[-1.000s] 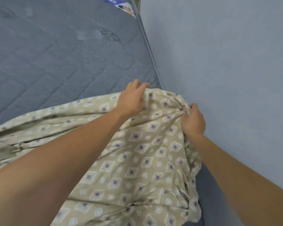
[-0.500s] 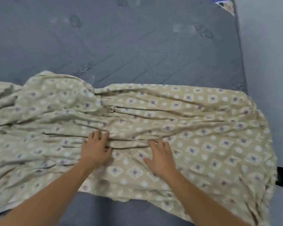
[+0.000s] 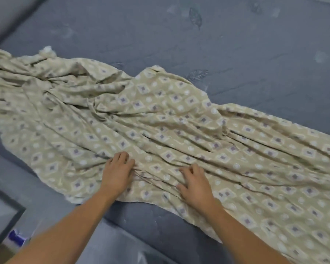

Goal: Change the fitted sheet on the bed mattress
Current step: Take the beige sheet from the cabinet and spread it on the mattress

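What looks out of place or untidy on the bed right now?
The beige patterned sheet lies as a wrinkled band across the bare grey mattress, not stretched over it. Its left end is bunched in folds. Both hands, left and right, rest on the cloth near its near edge.

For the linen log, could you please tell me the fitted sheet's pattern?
Beige fitted sheet printed with purple-centred diamonds and white circles; head view.

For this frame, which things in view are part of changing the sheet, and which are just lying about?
Part of the job:
- patterned sheet, rumpled across the bed
- bare grey mattress
- left hand, resting on the sheet
- right hand, resting on the sheet

Just lying about:
- dark-framed panel at the lower left
- small blue and white thing below it, too blurred to name
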A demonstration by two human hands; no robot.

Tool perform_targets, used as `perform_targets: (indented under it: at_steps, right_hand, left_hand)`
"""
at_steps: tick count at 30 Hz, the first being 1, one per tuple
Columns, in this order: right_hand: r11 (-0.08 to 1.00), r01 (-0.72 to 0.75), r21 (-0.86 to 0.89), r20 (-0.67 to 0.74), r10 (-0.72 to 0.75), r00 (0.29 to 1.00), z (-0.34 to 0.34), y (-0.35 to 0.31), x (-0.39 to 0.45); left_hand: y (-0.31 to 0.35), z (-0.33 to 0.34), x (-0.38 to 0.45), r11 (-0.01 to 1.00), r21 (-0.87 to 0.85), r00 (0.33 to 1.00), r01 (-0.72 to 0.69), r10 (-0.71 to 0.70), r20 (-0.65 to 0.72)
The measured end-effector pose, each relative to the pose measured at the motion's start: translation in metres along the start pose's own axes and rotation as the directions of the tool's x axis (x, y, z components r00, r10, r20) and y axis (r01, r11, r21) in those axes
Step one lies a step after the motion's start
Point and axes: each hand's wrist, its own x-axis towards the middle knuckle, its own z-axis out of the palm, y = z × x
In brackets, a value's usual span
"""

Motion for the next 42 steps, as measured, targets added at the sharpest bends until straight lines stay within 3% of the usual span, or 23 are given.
perform_targets:
  at_steps: [4,10,13,18,25,29,33,39,42]
  right_hand:
    - [0.999,0.052,-0.015,0.000,-0.052,0.999,0.005,-0.055,0.038]
    - [0.998,0.055,0.036,-0.007,-0.054,0.998,0.003,-0.127,0.073]
    - [0.993,0.103,0.057,0.038,-0.105,0.994,-0.001,-0.165,0.097]
    - [0.983,0.160,0.091,0.085,-0.168,0.982,0.010,-0.232,0.127]
    - [0.949,0.304,0.084,-0.061,-0.299,0.952,0.057,-0.344,0.234]
    - [0.948,0.318,-0.020,-0.164,-0.317,0.934,0.090,-0.431,0.325]
    - [0.928,0.354,-0.114,-0.249,-0.372,0.894,0.104,-0.526,0.410]
    - [0.932,0.266,-0.245,-0.148,-0.307,0.940,0.113,-0.595,0.532]
    - [0.923,0.203,-0.327,-0.096,-0.246,0.965,0.117,-0.597,0.551]
  left_hand:
    - [-0.038,-0.016,0.019,0.993,-0.052,0.995,-0.104,0.104,-0.011]
    - [-0.080,-0.056,0.014,0.960,-0.274,0.995,-0.057,0.076,0.058]
    - [-0.110,-0.070,0.008,0.950,-0.305,0.997,0.059,-0.043,0.060]
    - [-0.172,-0.076,0.003,0.840,-0.450,0.947,0.303,-0.318,0.044]
    - [-0.317,-0.054,0.055,0.805,-0.524,0.901,0.278,-0.408,-0.148]
    - [-0.435,-0.054,0.118,0.866,-0.439,0.893,0.238,-0.373,-0.252]
    - [-0.552,-0.076,0.172,0.907,-0.347,0.918,0.239,-0.328,-0.223]
    - [-0.666,-0.079,0.239,0.959,-0.213,0.982,0.189,-0.183,0.046]
    - [-0.675,-0.067,0.238,0.958,-0.210,0.980,0.197,-0.193,0.038]
